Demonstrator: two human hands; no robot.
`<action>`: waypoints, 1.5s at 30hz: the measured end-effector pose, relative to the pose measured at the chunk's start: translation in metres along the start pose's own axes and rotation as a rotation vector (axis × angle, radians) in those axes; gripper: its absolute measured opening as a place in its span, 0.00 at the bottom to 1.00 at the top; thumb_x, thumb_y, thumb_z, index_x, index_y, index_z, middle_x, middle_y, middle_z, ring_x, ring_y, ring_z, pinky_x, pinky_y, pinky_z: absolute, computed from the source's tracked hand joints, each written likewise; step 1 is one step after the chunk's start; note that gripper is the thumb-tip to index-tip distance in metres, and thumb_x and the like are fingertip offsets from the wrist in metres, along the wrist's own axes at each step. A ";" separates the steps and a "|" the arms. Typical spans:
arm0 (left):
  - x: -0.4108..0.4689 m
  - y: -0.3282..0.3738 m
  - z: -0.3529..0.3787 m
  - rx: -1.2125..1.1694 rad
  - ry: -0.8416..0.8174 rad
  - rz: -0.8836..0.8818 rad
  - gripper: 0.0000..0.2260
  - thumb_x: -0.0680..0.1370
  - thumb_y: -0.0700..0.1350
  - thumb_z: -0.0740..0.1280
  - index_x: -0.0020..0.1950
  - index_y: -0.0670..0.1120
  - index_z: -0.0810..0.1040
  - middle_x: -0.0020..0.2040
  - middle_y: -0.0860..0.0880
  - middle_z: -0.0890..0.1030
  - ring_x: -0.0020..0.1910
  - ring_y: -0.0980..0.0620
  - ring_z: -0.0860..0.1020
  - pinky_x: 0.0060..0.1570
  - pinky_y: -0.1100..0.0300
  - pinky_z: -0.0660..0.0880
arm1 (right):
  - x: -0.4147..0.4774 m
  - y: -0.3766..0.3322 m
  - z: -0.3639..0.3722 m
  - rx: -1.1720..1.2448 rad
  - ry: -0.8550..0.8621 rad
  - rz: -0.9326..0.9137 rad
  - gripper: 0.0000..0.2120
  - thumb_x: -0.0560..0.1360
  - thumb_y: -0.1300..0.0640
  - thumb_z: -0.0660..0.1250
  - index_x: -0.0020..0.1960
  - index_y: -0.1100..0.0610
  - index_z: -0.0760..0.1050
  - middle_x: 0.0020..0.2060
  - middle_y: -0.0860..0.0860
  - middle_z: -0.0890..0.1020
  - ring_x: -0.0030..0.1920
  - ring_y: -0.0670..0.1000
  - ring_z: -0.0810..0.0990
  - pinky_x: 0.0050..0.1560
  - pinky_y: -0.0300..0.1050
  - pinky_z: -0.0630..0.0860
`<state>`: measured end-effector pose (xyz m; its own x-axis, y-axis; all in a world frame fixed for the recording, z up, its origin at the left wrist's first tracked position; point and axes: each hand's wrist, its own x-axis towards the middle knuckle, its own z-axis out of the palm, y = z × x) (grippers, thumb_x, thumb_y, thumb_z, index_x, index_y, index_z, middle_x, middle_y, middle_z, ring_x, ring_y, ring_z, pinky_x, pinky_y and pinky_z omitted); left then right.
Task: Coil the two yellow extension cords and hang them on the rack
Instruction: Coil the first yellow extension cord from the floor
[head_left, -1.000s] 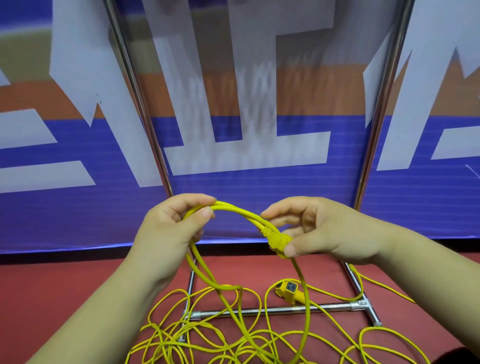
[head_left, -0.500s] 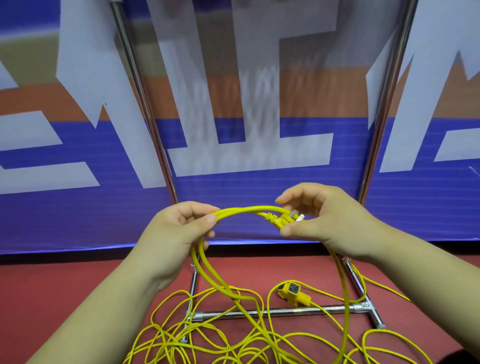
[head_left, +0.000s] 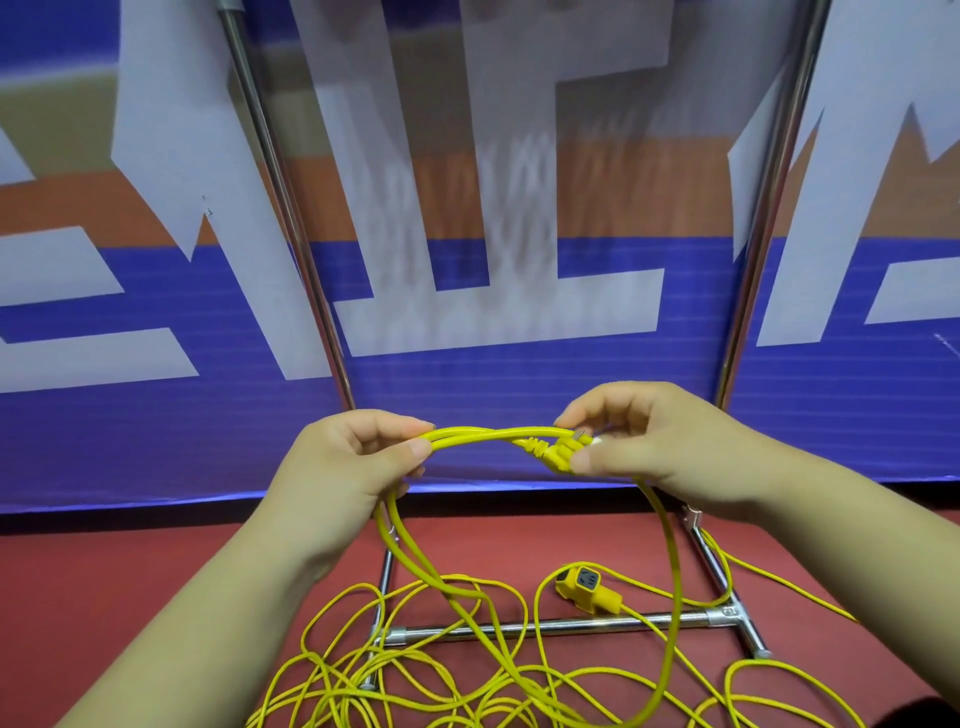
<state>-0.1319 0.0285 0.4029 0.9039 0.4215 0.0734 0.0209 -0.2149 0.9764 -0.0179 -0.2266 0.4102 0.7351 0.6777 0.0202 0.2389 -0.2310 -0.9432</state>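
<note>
Red floor (head_left: 130, 571) runs up to a blue, white and orange banner (head_left: 519, 405) right in front of me. Between them I hold a loop of yellow extension cord (head_left: 488, 434) in the air. My left hand (head_left: 348, 467) pinches two strands of it. My right hand (head_left: 644, 441) grips the plug end (head_left: 563, 452), thumb and fingers closed on it. From there the loop drops to a loose yellow tangle (head_left: 415, 691) across the rack's base bar (head_left: 571, 623). A yellow socket (head_left: 587, 590) lies just behind that bar. Two rack poles (head_left: 280, 208) rise either side, with open space between them.
</note>
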 end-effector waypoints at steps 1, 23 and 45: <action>0.000 0.000 0.000 0.003 0.001 0.002 0.05 0.75 0.36 0.72 0.47 0.44 0.86 0.35 0.46 0.84 0.34 0.55 0.81 0.33 0.65 0.76 | 0.000 0.001 0.000 0.071 -0.010 0.017 0.11 0.70 0.60 0.78 0.51 0.54 0.83 0.44 0.55 0.86 0.41 0.47 0.81 0.43 0.40 0.76; 0.006 -0.005 0.001 -0.093 0.164 0.019 0.09 0.77 0.39 0.71 0.45 0.52 0.87 0.45 0.42 0.86 0.37 0.52 0.79 0.38 0.57 0.76 | 0.004 0.021 0.006 -0.148 -0.107 0.084 0.13 0.68 0.59 0.80 0.50 0.53 0.81 0.40 0.49 0.85 0.33 0.45 0.76 0.39 0.41 0.74; 0.001 -0.021 0.007 -0.121 -0.201 -0.036 0.09 0.75 0.33 0.71 0.53 0.43 0.82 0.38 0.46 0.83 0.34 0.52 0.78 0.36 0.62 0.77 | 0.013 0.018 0.027 0.169 0.147 -0.140 0.07 0.78 0.61 0.69 0.53 0.51 0.80 0.37 0.55 0.74 0.35 0.53 0.70 0.41 0.53 0.69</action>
<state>-0.1282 0.0279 0.3811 0.9706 0.2404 0.0079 0.0142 -0.0901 0.9958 -0.0214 -0.2035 0.3846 0.7895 0.5833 0.1910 0.2446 -0.0135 -0.9695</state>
